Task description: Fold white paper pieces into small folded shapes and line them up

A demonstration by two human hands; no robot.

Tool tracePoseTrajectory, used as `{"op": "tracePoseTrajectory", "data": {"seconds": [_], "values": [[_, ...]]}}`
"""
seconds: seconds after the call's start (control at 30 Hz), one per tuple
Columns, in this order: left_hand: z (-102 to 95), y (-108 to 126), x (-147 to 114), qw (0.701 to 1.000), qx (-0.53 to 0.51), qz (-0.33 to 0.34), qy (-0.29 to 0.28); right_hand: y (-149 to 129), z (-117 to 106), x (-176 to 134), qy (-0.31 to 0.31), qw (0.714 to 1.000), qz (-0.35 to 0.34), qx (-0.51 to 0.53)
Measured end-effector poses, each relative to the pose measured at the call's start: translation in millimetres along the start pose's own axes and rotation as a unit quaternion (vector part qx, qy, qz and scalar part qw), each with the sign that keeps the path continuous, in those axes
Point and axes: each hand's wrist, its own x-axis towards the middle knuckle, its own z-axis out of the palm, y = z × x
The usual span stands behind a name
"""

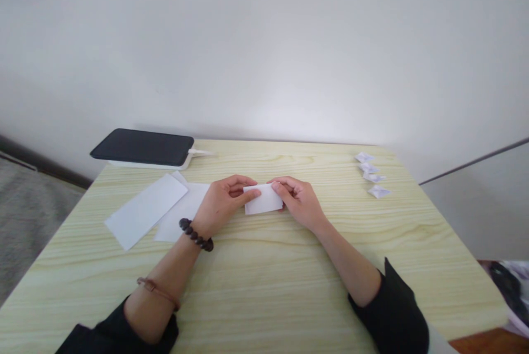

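Note:
A small white rectangle of folded paper [263, 200] is held between both hands over the middle of the table. My left hand [223, 199] pinches its left end, thumb in front and fingers behind. At the right end, my right hand [298, 199] grips the paper with its thumb on the face and its fingers mostly hidden behind. Left of my left hand lie white paper sheets [146, 210], overlapping one another. Several small folded paper boats [379, 192] stand in a column toward the table's far right.
A black-screened phone [144, 146] rests on a white block at the back left, with a white cable [201, 152] at its right end. The pale wood-grain table [264, 288] meets a white wall [264, 45] behind. Dark and white items [508, 285] lie beyond the right edge.

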Motion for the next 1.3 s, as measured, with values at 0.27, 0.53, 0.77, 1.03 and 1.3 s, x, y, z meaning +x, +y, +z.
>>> {"op": "tracePoseTrajectory", "data": {"seconds": [0.27, 0.53, 0.77, 1.03, 1.3], "values": [[0.7, 5.7, -2.2, 1.000, 0.018, -0.012, 0.002, -1.7, -0.8, -0.7, -0.004, 1.000, -0.002, 0.001], [0.7, 3.9, -1.4, 1.000, 0.016, -0.009, 0.003, -0.1, -0.8, -0.9, -0.006, 1.000, -0.002, 0.013], [0.6, 2.9, -0.8, 1.000, 0.016, -0.008, 0.002, -2.4, -0.6, -1.3, -0.003, 1.000, -0.007, -0.001], [1.3, 3.9, -1.3, 1.000, 0.026, -0.008, 0.006, -0.4, -0.7, -1.1, -0.008, 1.000, -0.008, -0.003], [1.5, -0.7, 0.0, 0.999, 0.028, 0.004, 0.027, 0.3, -1.0, -1.6, -0.015, 1.000, -0.016, -0.009]]}}
